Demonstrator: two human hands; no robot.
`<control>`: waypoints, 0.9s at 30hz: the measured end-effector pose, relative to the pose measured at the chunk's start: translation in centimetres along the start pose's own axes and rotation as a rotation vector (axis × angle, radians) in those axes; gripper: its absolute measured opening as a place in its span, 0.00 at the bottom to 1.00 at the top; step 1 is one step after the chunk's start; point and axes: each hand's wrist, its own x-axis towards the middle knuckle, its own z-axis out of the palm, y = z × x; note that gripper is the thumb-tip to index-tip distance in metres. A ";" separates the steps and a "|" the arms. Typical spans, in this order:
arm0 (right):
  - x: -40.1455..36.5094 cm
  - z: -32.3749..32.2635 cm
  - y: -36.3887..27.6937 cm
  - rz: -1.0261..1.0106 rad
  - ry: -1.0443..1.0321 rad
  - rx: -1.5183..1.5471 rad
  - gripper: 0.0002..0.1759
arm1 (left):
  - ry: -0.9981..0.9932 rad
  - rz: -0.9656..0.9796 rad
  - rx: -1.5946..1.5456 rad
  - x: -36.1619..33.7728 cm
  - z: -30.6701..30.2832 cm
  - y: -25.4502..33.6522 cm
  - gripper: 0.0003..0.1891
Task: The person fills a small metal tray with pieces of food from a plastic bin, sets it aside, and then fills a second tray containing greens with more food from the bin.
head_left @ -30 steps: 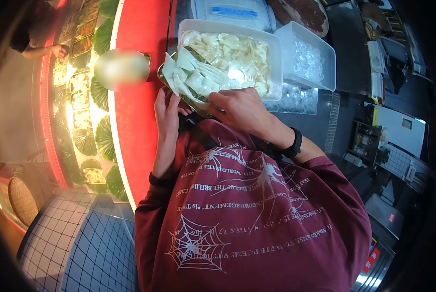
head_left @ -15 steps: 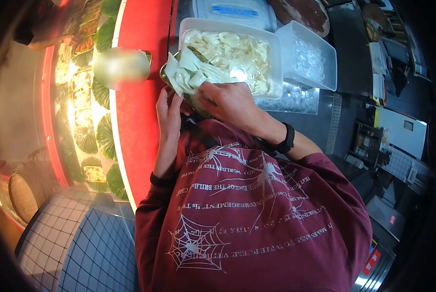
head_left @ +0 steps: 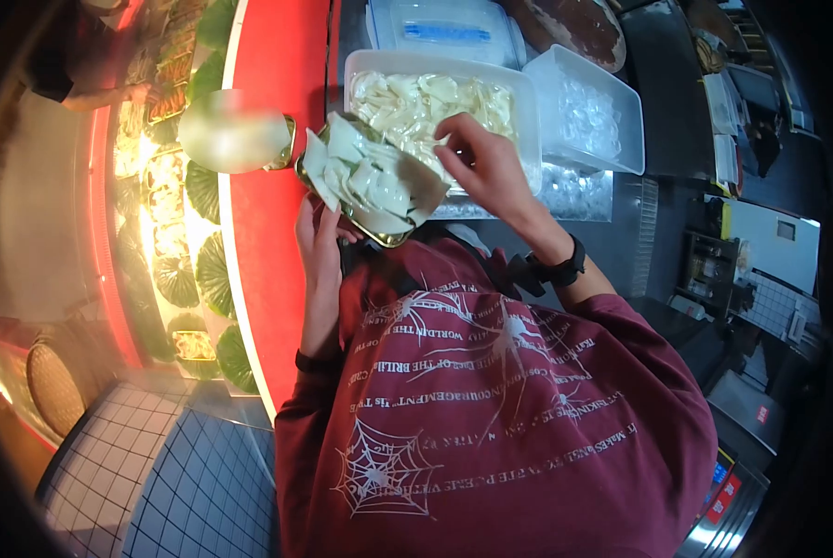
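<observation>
My left hand [head_left: 319, 237] grips the near left side of a small gold-rimmed tray [head_left: 390, 241], which is tilted. Pale, flat, whitish slices [head_left: 370, 181] are heaped on the tray; what they are I cannot make out. My right hand [head_left: 491, 172] is just right of the tray, over the near edge of a white plastic tub [head_left: 533, 139]. Its fingers are bent, with a gap between thumb and forefinger and nothing visible in them. Inside the tub lie many similar pale slices [head_left: 435, 98] in a wet heap.
Beside the tub stands a translucent bin [head_left: 628, 116] with clear pieces. A lidded container [head_left: 444, 23] and a round brown board [head_left: 574, 33] are behind. Left is a red counter [head_left: 272, 186] with a blurred pale object [head_left: 235, 135], then lit food trays [head_left: 193, 346] among green leaves. Another person's hand [head_left: 137, 93] reaches in.
My right hand has come off the slices on the tray and moved up and right, toward the tub. More of the tray's heap now shows. My left hand keeps its hold.
</observation>
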 end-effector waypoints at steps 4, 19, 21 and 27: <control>0.5 -1.3 2.3 -0.010 0.013 -0.012 0.08 | 0.088 0.016 0.004 -0.8 -2.1 0.4 0.18; 2.8 -0.6 3.2 -0.020 -0.105 0.028 0.07 | 0.421 -0.018 -0.097 -4.2 -11.6 -1.0 0.20; 2.9 -0.7 3.2 -0.021 -0.111 0.030 0.07 | 0.431 -0.023 -0.127 -3.6 -12.3 -2.1 0.20; 2.8 -1.5 3.4 -0.037 -0.160 -0.056 0.09 | 0.418 -0.020 -0.186 -0.7 -13.8 -3.6 0.20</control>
